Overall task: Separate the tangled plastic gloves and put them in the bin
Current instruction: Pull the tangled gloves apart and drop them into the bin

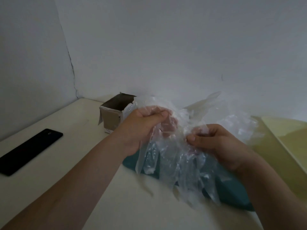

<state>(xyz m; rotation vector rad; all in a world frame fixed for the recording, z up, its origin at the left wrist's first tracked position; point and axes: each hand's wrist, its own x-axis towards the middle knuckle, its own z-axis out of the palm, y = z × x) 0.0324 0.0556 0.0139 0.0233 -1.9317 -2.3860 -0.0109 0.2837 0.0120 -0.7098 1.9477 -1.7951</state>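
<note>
Both left hand (pixel 141 128) and right hand (pixel 221 145) pinch gloves (pixel 179 163) screening teal object (pixel 232 188); cardboard box (pixel 111 118) behind

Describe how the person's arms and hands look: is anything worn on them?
Nothing is worn that shows. The left hand and the right hand are bare. The left forearm and the right forearm are also bare down to the edge of the picture. No sleeve, watch, bracelet or ring shows. The visible thumbnails are short and look unpainted.
</note>
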